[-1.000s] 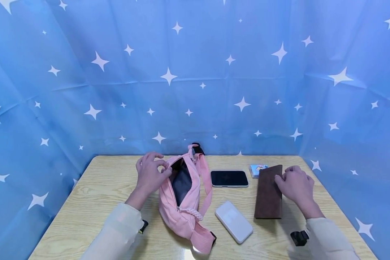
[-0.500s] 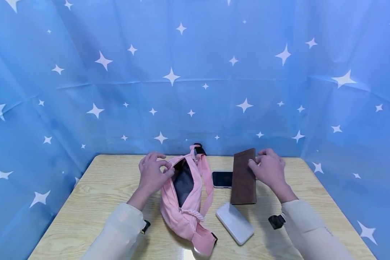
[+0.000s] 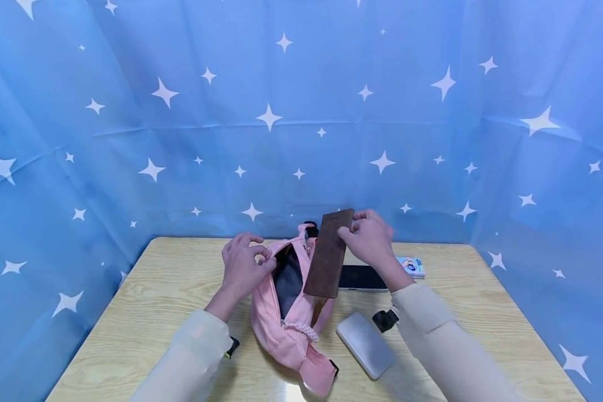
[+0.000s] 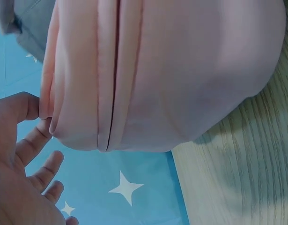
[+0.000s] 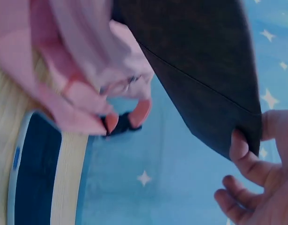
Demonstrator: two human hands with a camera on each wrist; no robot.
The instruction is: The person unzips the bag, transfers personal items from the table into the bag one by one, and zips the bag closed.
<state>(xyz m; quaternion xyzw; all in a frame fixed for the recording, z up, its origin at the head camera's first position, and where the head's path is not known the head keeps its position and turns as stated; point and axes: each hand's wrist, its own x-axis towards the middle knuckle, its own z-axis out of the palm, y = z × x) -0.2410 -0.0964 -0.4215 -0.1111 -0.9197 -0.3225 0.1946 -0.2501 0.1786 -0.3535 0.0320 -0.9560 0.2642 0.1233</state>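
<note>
A long brown wallet [image 3: 326,258] is held in the air, over the right side of a pink waist bag [image 3: 268,318].
Its upper right edge is pinched by the right hand [image 3: 368,237]; the bag's left rim, by the left hand [image 3: 243,265]. The wallet is judged light, fairly stiff and hardly slippery, being matte and leather-like; an edge hold there should suffice, though swinging may be expected.

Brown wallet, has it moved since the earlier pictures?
Yes, leftward in the head view: the brown wallet went from right of the phone across to the pink bag.
</note>
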